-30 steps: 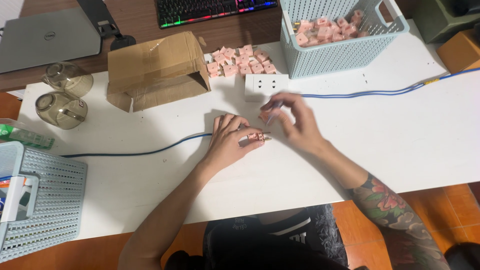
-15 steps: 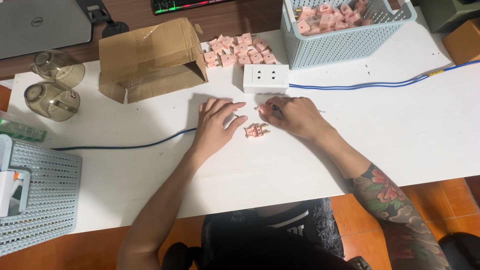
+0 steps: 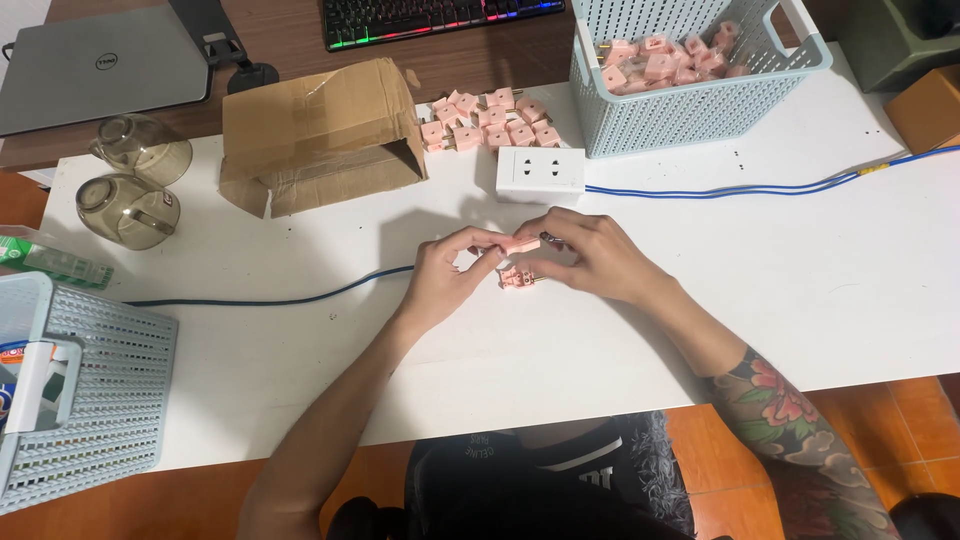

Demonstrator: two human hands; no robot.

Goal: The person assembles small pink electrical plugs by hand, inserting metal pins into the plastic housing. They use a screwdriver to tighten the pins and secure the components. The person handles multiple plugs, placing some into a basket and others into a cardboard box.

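Both my hands now lift one pink plug piece (image 3: 520, 246) off the table (image 3: 300, 340), left hand (image 3: 450, 275) and right hand (image 3: 590, 255) pinching its ends to keep it steady.

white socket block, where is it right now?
In the head view the white socket block lies on the white table, centre-top, just beyond both hands, between the cardboard box and the blue basket.

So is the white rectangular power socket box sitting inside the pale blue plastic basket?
No, the white socket box rests on the white table, just in front of the pale blue basket.
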